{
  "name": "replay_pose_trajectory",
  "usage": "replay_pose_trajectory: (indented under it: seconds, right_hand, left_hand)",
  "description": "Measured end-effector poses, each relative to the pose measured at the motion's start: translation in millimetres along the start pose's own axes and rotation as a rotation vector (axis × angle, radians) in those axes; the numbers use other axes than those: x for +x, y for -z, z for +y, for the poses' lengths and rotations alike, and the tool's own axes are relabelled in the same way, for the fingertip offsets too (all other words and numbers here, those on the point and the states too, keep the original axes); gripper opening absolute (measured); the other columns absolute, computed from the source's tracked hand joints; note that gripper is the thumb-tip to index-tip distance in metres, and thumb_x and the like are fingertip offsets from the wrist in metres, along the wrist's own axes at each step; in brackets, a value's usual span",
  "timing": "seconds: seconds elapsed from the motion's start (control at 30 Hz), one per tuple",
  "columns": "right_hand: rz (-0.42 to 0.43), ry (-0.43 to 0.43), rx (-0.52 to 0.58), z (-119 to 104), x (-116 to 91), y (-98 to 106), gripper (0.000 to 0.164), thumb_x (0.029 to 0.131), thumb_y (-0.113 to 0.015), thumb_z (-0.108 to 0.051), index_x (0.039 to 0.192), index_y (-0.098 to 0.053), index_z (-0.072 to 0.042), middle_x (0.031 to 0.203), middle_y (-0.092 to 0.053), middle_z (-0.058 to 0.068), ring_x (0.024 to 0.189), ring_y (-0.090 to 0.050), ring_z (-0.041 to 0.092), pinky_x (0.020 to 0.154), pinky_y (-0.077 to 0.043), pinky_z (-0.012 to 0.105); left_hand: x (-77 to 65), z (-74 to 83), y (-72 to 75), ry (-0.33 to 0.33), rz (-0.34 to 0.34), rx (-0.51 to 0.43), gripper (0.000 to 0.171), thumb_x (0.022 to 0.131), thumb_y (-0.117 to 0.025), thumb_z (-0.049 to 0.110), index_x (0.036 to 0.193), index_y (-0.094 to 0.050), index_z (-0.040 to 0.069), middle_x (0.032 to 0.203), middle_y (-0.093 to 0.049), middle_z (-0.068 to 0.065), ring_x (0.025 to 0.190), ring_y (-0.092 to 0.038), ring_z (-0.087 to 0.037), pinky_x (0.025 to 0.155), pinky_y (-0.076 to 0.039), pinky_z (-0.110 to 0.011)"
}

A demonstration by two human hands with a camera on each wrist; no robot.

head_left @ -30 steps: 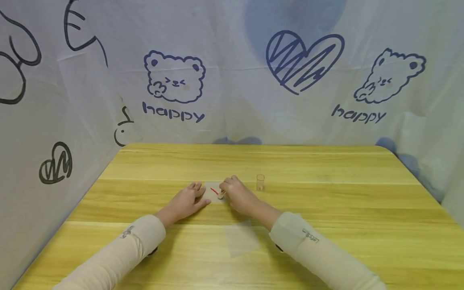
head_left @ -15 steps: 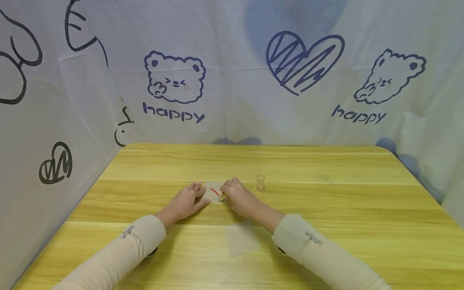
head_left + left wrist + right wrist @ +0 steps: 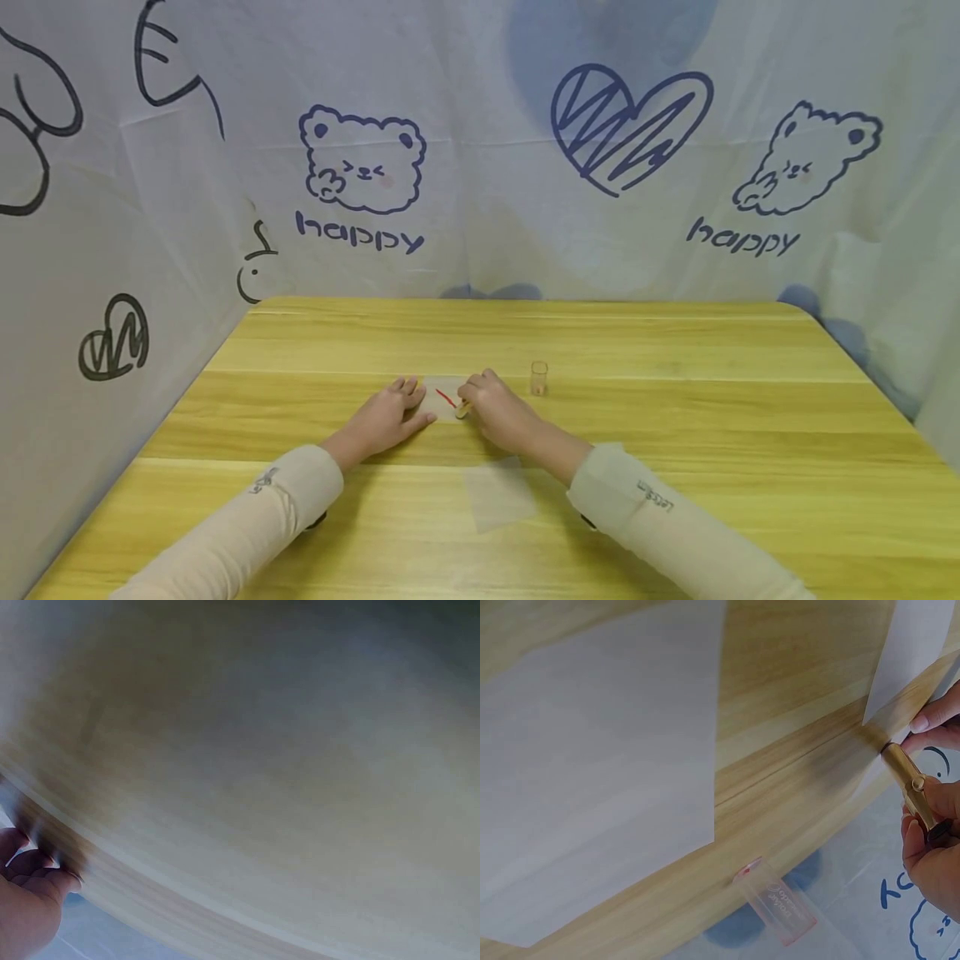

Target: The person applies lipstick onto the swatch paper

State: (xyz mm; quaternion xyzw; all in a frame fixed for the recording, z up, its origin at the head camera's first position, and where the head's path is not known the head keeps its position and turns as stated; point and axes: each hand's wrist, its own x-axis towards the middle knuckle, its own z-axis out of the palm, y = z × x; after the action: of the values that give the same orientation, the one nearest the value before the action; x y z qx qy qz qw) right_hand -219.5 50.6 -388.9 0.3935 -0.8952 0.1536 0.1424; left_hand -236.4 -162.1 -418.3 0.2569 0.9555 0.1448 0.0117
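Observation:
My left hand (image 3: 382, 414) lies with fingers spread over the left edge of a small pale sheet of paper (image 3: 431, 408). Only its thumb-side fingers show in the left wrist view. On the sheet runs a slanting red line (image 3: 445, 397). My right hand (image 3: 495, 407) pinches a small gold-coloured cylindrical tool (image 3: 906, 766) with a round side knob and a dark end. The tool's tip is down at the sheet, right at the lower end of the red line. What kind of tool it is, I cannot tell.
A clear pinkish plastic case (image 3: 538, 379) with white lettering stands right of my right hand. A second thin pale sheet (image 3: 498, 496) lies nearer the front, between the forearms. The wood-grain table (image 3: 675, 400) meets a printed cloth backdrop (image 3: 487, 167) behind and at the sides.
My right hand and the gold tool have moved slightly right and toward me. The red line now shows longer at its lower end. My left hand stays in place.

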Motion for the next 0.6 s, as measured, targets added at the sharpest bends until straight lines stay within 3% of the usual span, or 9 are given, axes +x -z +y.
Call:
replay_pose_trajectory:
  seconds: [0.6]
  right_hand:
    - [-0.025,-0.024,0.007,-1.3,-2.8,3.1,0.016,0.081,-0.064,0.006,0.097,-0.064,0.002,0.095,-0.065,0.011,0.087,-0.056,0.023,0.079,-0.050,0.032]
  left_hand:
    - [2.2,-2.7,-2.6,0.003,0.003,0.015,0.057,0.094,-0.052,0.036,0.132,-0.046,-0.006,0.139,-0.039,-0.030,0.129,-0.036,-0.048,0.103,-0.037,-0.054]
